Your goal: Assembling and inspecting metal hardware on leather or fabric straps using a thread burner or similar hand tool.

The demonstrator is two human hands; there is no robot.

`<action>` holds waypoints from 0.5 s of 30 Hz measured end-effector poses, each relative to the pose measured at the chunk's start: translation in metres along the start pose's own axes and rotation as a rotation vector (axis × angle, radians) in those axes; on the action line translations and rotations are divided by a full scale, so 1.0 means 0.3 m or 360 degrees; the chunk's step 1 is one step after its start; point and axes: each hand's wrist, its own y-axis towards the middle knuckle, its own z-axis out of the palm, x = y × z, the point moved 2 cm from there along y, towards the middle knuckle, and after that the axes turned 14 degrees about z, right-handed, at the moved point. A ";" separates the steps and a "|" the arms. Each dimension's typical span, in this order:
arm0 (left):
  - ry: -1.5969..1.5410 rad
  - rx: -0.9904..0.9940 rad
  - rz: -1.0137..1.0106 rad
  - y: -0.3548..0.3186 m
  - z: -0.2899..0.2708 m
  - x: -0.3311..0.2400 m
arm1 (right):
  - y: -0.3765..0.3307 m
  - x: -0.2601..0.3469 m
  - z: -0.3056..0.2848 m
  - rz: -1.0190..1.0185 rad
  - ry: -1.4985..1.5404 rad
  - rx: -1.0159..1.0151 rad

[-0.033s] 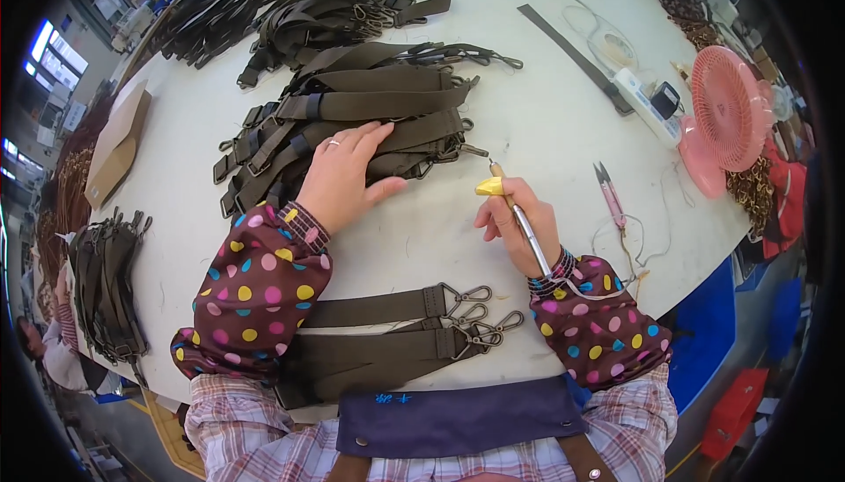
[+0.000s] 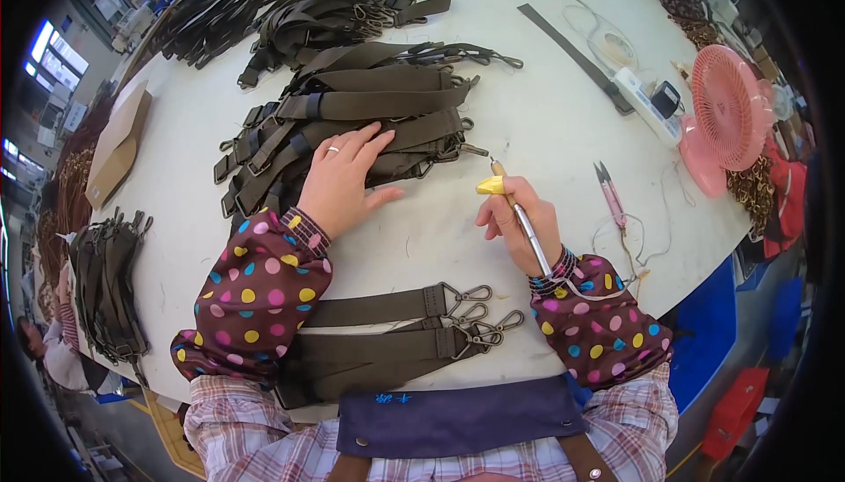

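My left hand [image 2: 346,184], a ring on one finger, lies with its fingers stretched over the near edge of a pile of dark olive webbing straps [image 2: 387,105]. These straps have metal snap hooks and slide buckles. My right hand [image 2: 525,228] grips a slim pen-shaped tool [image 2: 530,234] with a silver barrel, a tan front part and a thin tip. Yellow wrapping [image 2: 490,185] covers a fingertip of that hand. The tool's tip is close to a snap hook [image 2: 473,150] at the pile's right end; contact cannot be made out. More straps [image 2: 378,308] with hooks lie nearest me.
Pink thread snips [image 2: 610,191] and loose cord lie to the right. Beyond them are a white power strip [image 2: 647,106], a pink fan [image 2: 726,103] and a flat strap [image 2: 572,58]. A strap bundle [image 2: 107,288] and a cardboard piece [image 2: 119,143] lie left. Another person [image 2: 66,350] is at far left.
My left hand has shifted very slightly on the straps, its thumb drawn a little to the left. The right hand and its tool look almost the same.
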 end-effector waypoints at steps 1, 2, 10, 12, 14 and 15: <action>0.0003 0.0004 0.0005 -0.014 0.005 0.007 | -0.001 -0.005 -0.002 -0.0001 0.0005 -0.0004; 0.0039 0.0026 -0.0005 -0.029 0.000 0.017 | 0.000 -0.008 -0.007 -0.0016 -0.0001 -0.0025; 0.0104 0.0167 0.0028 -0.184 -0.083 0.090 | -0.013 -0.009 -0.024 -0.0168 -0.0086 -0.0082; -0.0085 0.0190 0.0091 -0.184 -0.132 0.093 | -0.010 -0.018 -0.026 -0.0135 -0.0092 -0.0073; -0.0201 0.0117 0.0029 -0.154 -0.180 0.111 | 0.003 -0.025 -0.021 -0.0143 -0.0099 -0.0074; -0.0334 0.0042 -0.0038 -0.127 -0.200 0.119 | 0.006 -0.032 -0.021 -0.0138 -0.0118 -0.0070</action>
